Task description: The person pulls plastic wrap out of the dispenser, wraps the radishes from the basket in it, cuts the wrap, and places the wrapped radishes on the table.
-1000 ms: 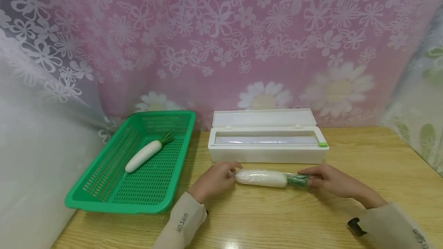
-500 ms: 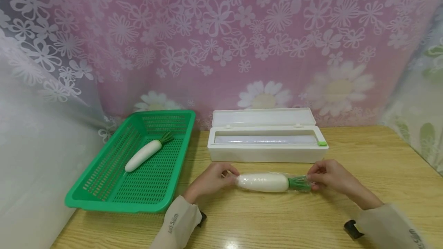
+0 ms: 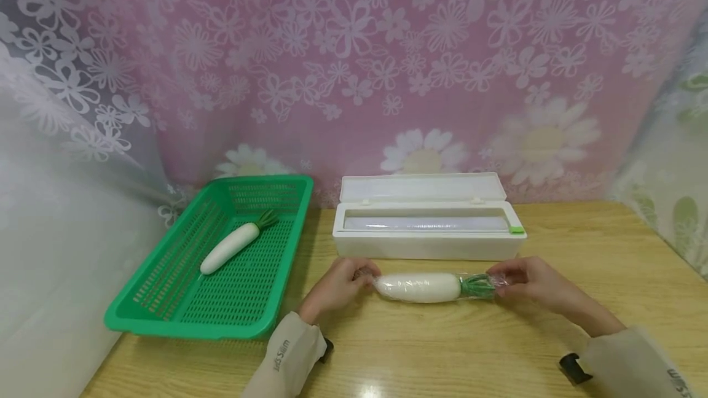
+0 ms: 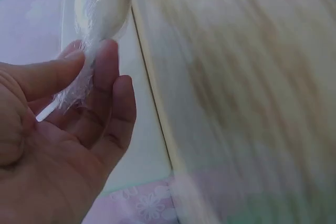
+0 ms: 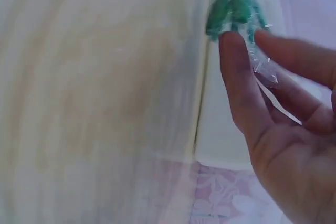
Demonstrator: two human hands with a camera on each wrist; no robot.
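Observation:
A white radish (image 3: 420,287), tightly covered in clear plastic wrap, lies crosswise between my two hands over the table. My left hand (image 3: 338,284) pinches the gathered wrap at the root end; in the left wrist view, the crumpled tail of film (image 4: 79,90) sticks out between thumb and fingers. At the other end, my right hand (image 3: 539,287) holds the wrap just past the green leaves (image 3: 477,286). The right wrist view has the film's loose end (image 5: 265,72) between thumb and fingers, with the green leaf stems (image 5: 231,3) above.
Just behind the radish stands a white wrap dispenser box (image 3: 428,247), its lid (image 3: 423,189) raised and a film roll (image 3: 426,224) inside. To the left is a green plastic basket (image 3: 287,275) with an unwrapped white radish (image 3: 229,249) in it. A pink flowered curtain (image 3: 354,78) hangs behind.
The wrapped radish shifted slightly toward me, then back toward the box, and its leaves have turned more into view. Both hands stay at its ends; the right has edged outward.

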